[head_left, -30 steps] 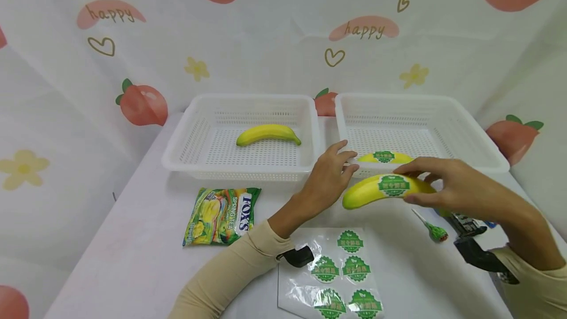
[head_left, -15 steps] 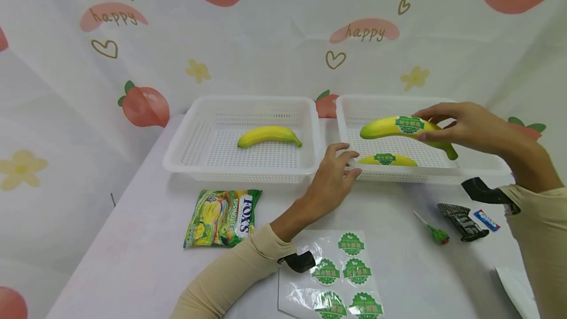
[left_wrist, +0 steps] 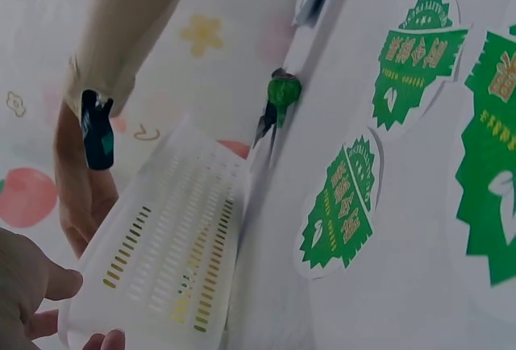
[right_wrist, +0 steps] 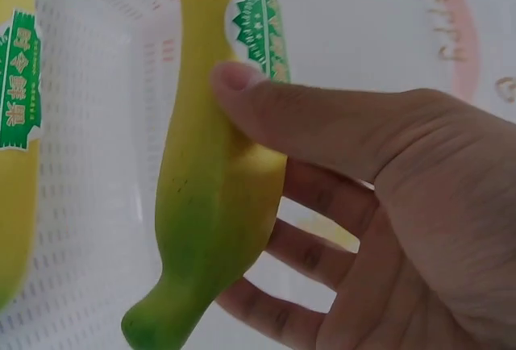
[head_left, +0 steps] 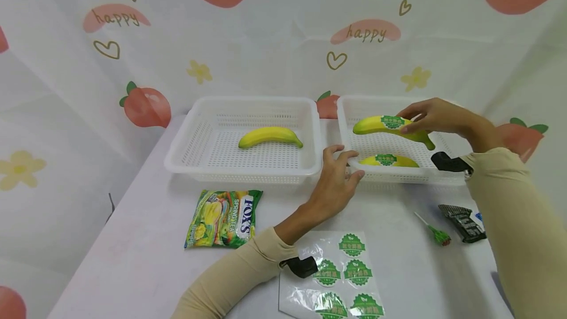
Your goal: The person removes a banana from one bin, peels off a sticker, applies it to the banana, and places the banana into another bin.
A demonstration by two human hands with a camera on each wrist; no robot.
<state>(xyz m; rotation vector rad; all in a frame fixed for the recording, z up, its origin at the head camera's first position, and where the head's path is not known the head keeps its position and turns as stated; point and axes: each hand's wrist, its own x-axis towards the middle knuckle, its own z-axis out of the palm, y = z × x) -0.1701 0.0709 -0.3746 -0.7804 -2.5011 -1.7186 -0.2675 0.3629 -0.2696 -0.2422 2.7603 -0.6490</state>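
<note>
My right hand (head_left: 405, 121) holds a yellow banana (head_left: 369, 125) with a green sticker in the air over the right white basket (head_left: 443, 177). In the right wrist view the thumb (right_wrist: 266, 100) presses beside the sticker on this banana (right_wrist: 214, 172) and the fingers curl under it. A second stickered banana (head_left: 389, 161) lies in that basket, also seen at the edge of the right wrist view (right_wrist: 14, 140). My left hand (head_left: 354, 165) grips the basket's front left corner (left_wrist: 161, 261).
A left white basket (head_left: 190, 161) holds a plain banana (head_left: 270, 137). On the table lie a green candy bag (head_left: 223, 216), a sheet of green stickers (head_left: 341, 274), a green lollipop (head_left: 436, 234) and a black wrapper (head_left: 462, 220). A printed cloth backs the table.
My right hand has lifted the stickered banana from just above the table, up and back over the right basket, then slightly lower and left. The left hand stays on the basket corner.
</note>
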